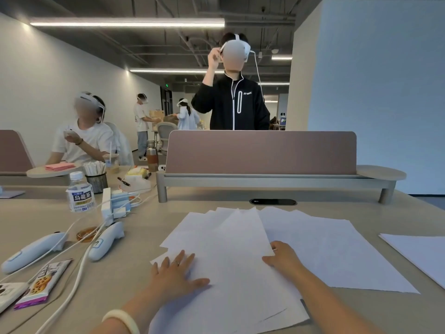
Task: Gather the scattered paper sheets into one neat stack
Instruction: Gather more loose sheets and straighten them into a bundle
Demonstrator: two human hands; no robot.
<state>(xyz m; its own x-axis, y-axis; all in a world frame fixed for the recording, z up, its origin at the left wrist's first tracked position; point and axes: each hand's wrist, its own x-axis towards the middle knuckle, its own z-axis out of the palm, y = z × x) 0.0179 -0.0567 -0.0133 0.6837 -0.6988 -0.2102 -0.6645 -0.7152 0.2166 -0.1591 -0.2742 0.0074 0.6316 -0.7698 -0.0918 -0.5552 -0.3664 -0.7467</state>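
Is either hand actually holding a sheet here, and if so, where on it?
Left hand lies flat on the overlapping paper sheets, holding nothing. Right hand touches the top sheet's right edge; whether it grips it cannot be told.
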